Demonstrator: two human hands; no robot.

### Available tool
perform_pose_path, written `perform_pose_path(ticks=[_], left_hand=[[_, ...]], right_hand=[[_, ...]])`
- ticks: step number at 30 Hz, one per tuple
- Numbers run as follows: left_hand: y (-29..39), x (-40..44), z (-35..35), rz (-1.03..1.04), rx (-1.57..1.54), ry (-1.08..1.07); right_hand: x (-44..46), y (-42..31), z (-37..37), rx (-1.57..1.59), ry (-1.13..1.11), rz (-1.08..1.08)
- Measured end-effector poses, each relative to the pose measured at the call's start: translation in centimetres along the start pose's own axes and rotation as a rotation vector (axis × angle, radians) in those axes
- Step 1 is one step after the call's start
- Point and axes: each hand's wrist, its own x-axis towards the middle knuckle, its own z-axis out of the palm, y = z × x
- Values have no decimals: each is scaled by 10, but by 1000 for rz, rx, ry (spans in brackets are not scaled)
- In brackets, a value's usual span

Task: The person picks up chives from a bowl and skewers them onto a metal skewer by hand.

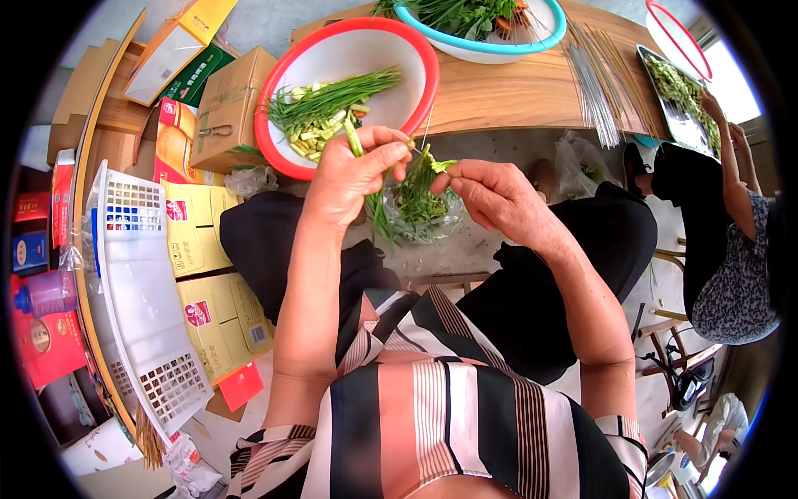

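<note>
At the far left, a purple bottle (48,293) stands before red boxes (51,345) bearing gold print too small to read. Next comes a white slotted basket (154,320), then yellow cartons (204,287) with red-and-white logos; the lower shows a barcode. Above them, a green box (196,73) carries white Chinese characters, hard to make out. Beside a plain cardboard box (233,110), a red-rimmed basin (428,75) holds cut greens. Over its near edge, the left hand (359,173) presses thumb and forefinger together, green stalks (354,139) held within its grip. Just right, the right hand (490,195) pinches a leafy green sprig (440,166) above a plastic bag of greens (420,208). Farther right lie metal skewers (594,93) and, by another person's hand (713,106), a tray of greens (677,93).
</note>
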Motion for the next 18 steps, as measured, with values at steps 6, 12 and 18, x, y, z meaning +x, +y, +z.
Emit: perform_pose_path(ticks=[6,12,18], left_hand=[[-13,4,17,65,102,64],[-29,10,33,405,794,300],[-37,9,62,323,816,157]], right_hand=[[4,6,2,25,58,11],[13,21,-1,205,222,-32],[14,13,4,233,304,-102]])
